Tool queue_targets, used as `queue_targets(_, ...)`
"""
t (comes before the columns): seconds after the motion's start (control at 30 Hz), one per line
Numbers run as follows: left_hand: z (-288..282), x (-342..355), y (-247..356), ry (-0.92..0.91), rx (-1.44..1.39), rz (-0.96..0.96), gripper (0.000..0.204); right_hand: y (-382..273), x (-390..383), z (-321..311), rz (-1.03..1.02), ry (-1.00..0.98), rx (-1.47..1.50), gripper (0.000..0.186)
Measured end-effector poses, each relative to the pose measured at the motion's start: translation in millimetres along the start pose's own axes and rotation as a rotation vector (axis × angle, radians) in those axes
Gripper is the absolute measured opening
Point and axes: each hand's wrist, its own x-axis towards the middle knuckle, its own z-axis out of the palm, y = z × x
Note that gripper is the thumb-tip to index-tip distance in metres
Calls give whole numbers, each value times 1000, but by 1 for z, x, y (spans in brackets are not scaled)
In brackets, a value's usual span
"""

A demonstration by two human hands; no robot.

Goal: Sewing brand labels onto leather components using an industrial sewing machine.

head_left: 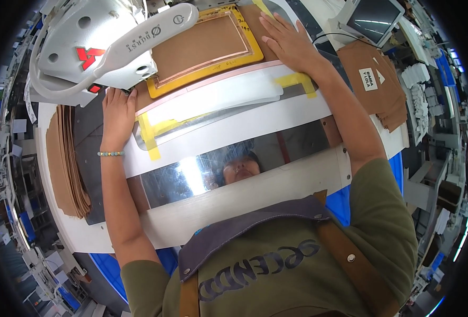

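Observation:
A yellow-framed template (247, 58) holds a brown leather panel (199, 45) under the white sewing machine head (96, 45). My left hand (119, 113) lies flat on the template's near left corner, fingers together, a bead bracelet on the wrist. Over at the far right edge, my right hand (289, 42) presses down flat with spread fingers. Neither hand grips anything. A white guide plate (218, 98) taped with yellow tape (150, 134) lies just in front of the template.
A stack of brown leather pieces (65, 158) sits at the table's left edge. More brown cut pieces (379, 87) lie at the right, below a small monitor (374, 18). A shiny metal strip (276, 150) crosses the white table (297, 113).

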Motion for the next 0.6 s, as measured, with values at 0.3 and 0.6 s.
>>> queue_targets(0.3,-3,0,3,3,-70,-7,43,-4,-5,-8,50,-57,1,61)
queue_targets(0.6,-3,-3,1,-40,-53,-48,53,-5,-8,-11,13,58,89,58)
